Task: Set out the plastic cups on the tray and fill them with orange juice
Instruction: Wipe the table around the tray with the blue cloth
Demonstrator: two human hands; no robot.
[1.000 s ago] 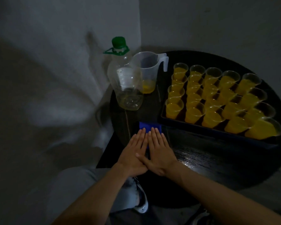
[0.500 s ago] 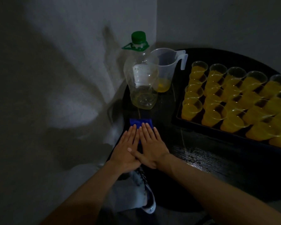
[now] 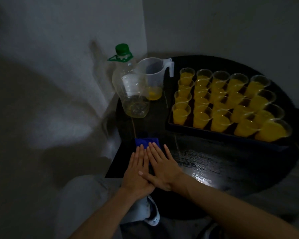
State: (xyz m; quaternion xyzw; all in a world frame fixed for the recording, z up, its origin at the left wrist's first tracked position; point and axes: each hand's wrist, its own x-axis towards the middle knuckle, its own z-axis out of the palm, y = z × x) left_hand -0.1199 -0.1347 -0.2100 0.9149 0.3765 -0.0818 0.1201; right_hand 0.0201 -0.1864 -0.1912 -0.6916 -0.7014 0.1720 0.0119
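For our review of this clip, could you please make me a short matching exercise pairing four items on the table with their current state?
Things:
1. bottle
2. jug
3. cups
4. blue cloth

States:
A. pressed flat under both hands
B. standing in rows on the tray, filled with juice
C. capped in green, almost empty
D. uncovered, a little juice left at the bottom

Pairs: 1-C, 2-D, 3-B, 4-A

Clear glossy plastic cups (image 3: pixel 181 112), bottle (image 3: pixel 130 87) and jug (image 3: pixel 154 75); dark, grainy, glossy wet-looking table (image 3: pixel 231 169); blue cloth (image 3: pixel 145 141).
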